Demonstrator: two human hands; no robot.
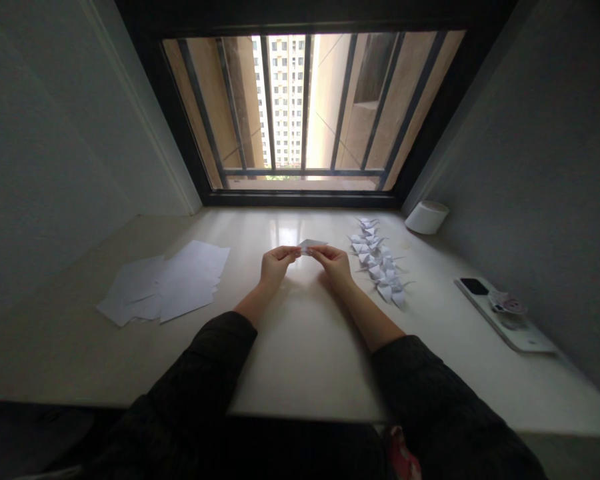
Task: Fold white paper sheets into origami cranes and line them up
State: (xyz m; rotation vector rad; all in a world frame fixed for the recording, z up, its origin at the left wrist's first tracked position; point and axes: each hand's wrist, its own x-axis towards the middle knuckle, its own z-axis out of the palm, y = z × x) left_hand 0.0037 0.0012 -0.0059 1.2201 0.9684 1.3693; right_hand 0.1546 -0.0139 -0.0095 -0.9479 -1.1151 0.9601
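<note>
Between my two hands is a small piece of folded white paper, held just above the sill in the middle. My left hand pinches its left end between thumb and fingers. On the other side my right hand grips its lower edge, the fingertips of both hands almost meeting. A pale pointed flap of the paper sticks out above my right fingers; the rest is covered by the fingertips. Right of my right hand stand several folded paper cranes in a close cluster. Loose white paper sheets lie overlapping to the left.
The white sill runs up to a dark-framed window with bars outside. A white cylindrical object sits in the back right corner. Along the right wall lies a phone with a ring-like grip on its back.
</note>
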